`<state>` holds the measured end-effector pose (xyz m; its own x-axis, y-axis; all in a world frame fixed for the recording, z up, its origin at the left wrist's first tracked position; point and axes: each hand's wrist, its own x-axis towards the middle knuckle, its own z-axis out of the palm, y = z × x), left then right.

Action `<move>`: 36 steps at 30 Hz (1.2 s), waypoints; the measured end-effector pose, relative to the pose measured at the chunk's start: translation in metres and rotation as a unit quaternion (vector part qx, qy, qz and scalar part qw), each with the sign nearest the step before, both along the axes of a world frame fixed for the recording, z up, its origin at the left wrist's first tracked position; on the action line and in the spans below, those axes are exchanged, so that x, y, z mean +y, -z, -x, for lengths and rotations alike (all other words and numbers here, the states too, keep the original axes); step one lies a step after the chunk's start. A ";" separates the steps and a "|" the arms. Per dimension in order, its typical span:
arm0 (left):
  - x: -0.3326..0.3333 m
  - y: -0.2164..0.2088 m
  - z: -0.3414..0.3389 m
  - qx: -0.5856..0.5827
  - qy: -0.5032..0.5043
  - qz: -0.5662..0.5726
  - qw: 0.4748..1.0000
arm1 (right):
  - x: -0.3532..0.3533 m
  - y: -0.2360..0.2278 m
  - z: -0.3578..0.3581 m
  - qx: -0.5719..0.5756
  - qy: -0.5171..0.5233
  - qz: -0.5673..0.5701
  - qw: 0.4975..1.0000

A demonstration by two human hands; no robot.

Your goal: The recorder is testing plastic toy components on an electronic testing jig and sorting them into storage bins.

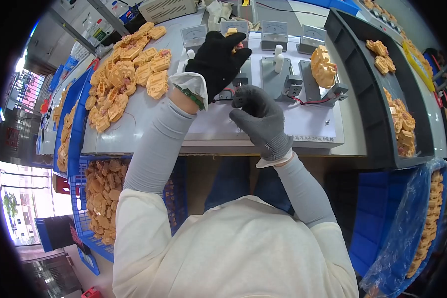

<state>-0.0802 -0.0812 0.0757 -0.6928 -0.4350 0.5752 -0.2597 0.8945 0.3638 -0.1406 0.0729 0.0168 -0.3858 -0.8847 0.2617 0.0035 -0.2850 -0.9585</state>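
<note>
My left hand [212,62], in a black glove, reaches over one of the grey test fixtures. Its fingers are closed round a yellow-orange moulded plastic part [231,32], mostly hidden by the glove. Lower and to the right, my right hand [263,118] wears a grey glove. The fingers curl together at the front of the same fixture, beside a small dark block and red and black wires; what they grip is unclear. A neighbouring fixture [270,74] with white-tipped posts holds no part. On the rightmost fixture stands another yellow-orange plastic part [323,67].
Analog meters [274,33] line the back of the white board [313,126]. Loose parts [119,79] are heaped at the left. A black tray [417,136] on the right holds several more. Below the table edge stand a blue basket [102,248] of parts and a blue crate [375,223].
</note>
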 end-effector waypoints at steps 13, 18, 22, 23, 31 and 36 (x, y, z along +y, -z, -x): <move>0.038 -0.016 -0.047 0.215 0.004 -0.159 0.964 | 0.016 0.000 -0.009 0.054 0.159 0.081 0.982; 0.081 0.031 -0.088 0.025 0.047 -0.184 0.981 | 0.038 -0.007 0.002 0.031 0.170 0.032 0.984; 0.071 0.066 -0.075 0.012 0.022 -0.190 0.981 | 0.034 -0.003 0.004 0.079 0.167 -0.041 0.982; 0.067 0.068 -0.072 0.025 0.016 -0.201 0.979 | 0.033 -0.002 0.004 0.108 0.161 -0.048 0.980; 0.071 0.061 -0.070 0.076 -0.002 -0.278 0.957 | 0.038 0.000 0.006 0.104 0.182 -0.064 0.976; 0.094 0.064 -0.083 0.121 0.104 -0.371 0.915 | 0.037 -0.002 0.004 0.108 0.173 -0.076 0.976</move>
